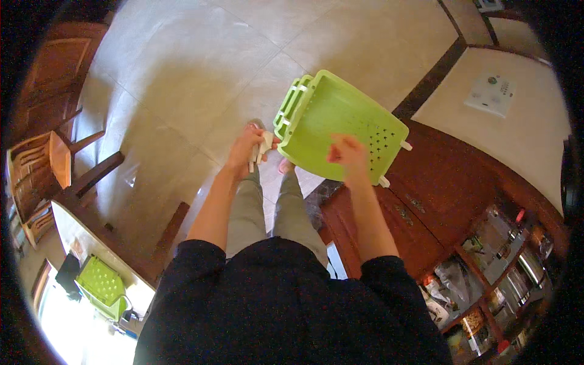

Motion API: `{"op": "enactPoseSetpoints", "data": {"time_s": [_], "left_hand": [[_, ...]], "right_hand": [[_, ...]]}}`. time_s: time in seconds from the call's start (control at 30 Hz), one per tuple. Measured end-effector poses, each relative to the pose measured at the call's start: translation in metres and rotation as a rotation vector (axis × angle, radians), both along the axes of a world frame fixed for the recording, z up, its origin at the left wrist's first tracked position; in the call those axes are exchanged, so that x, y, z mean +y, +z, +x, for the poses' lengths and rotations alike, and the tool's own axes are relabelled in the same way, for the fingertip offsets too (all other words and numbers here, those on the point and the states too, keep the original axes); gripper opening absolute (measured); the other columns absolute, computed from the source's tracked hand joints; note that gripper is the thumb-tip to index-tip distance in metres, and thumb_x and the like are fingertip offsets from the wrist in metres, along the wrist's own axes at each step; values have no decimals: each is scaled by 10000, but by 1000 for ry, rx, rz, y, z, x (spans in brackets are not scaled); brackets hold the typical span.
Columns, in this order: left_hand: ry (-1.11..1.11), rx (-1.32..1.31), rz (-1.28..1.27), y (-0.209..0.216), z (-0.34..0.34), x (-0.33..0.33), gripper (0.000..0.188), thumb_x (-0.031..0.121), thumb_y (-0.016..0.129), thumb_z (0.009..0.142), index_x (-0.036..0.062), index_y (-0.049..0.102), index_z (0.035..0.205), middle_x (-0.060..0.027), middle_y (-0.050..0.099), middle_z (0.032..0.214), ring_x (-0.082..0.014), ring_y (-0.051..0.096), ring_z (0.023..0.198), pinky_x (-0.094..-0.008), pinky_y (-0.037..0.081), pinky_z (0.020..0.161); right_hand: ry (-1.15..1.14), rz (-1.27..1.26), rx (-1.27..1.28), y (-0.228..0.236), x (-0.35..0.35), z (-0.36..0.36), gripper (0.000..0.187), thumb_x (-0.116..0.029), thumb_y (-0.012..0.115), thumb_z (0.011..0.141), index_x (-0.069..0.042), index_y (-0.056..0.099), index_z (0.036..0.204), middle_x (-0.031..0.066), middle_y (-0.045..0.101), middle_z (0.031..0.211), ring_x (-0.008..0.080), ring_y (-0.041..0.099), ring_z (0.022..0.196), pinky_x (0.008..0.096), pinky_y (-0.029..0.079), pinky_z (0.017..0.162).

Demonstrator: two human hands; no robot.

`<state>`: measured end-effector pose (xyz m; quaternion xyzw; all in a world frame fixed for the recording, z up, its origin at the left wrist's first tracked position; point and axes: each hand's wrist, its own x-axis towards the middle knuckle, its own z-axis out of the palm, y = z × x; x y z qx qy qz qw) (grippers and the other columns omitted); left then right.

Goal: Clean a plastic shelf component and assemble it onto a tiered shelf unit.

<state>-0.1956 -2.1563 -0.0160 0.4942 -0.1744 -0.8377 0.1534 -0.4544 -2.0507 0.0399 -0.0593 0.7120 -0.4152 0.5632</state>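
Note:
My left hand [245,148] is closed around several small white plastic pieces [264,143], beside the left edge of a lime-green plastic basket [328,115]. The basket has star-shaped holes toward its right end. White clip-like parts sit on its right corners, and white pieces also show along the slotted left side. My right hand [351,155] is over the basket's near part, its fingers curled and smeared by motion. Whether it touches the basket or holds anything cannot be made out.
Tiled floor [201,67] lies beyond my feet. To the right are red-brown wooden cabinet doors [426,182], a pale countertop [505,134], and an open drawer [486,267] with packed compartments. A wooden chair [42,164] and a table with another green basket [100,281] are at left.

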Motion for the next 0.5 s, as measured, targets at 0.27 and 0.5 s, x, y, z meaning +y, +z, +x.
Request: {"op": "enactPoseSetpoints", "data": {"time_s": [0.27, 0.5], "left_hand": [[-63, 49, -176, 53, -32, -2, 274, 175, 635, 913, 25, 619, 1142, -43, 632, 993, -114, 592, 785, -221, 487, 611], [-120, -66, -240, 43, -45, 6, 234, 186, 681, 893, 34, 642, 1067, -57, 682, 932, -100, 620, 738, -237, 464, 605]], "right_hand": [[351, -342, -61, 10, -53, 49, 230, -107, 671, 872, -39, 664, 1092, 18, 642, 780, 95, 604, 656, 239, 506, 585], [261, -357, 173, -2, -44, 23, 195, -60, 674, 847, 25, 596, 1004, 66, 665, 775, 107, 639, 699, 256, 533, 616]]}}
